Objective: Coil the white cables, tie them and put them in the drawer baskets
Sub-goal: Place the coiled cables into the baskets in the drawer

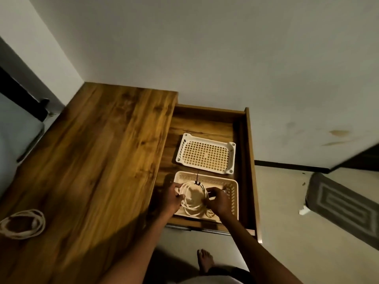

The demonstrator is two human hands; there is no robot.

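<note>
Two hands are at work on one bundle: the left hand point(174, 196) pinches the left rim of the coiled white cable point(193, 198) and the right hand point(217, 199) grasps its right rim, fingers curled over the loops, so each grip is closed on the coil and neither lies slack. The coil sits low in the near cream plastic slotted basket point(231, 193), though whether it already rests on the basket floor or hangs just above it cannot be told. A thin dark tie point(198, 180) binds the loops at the far side, its loose tail standing up toward the basket's far wall. By the look of it the bundle is light and soft, a springy thing that wants to open out; the tie is what keeps it round, so the safest hold is on opposite rims, as now, or right beside the tie where the loops are gathered tightest. The smooth jacket may slip if only one strand is pinched, so taking several loops at once seems wiser. Just beyond, the far white plastic grid-bottomed basket point(205, 153) holds nothing visible, and both baskets lie in the open wooden drawer point(249, 160). To the left runs the brown wood-grain counter point(98, 160), and near its front left edge lies a second coiled white cable point(22, 224), well apart from the drawer; no tie shows on it.
</note>
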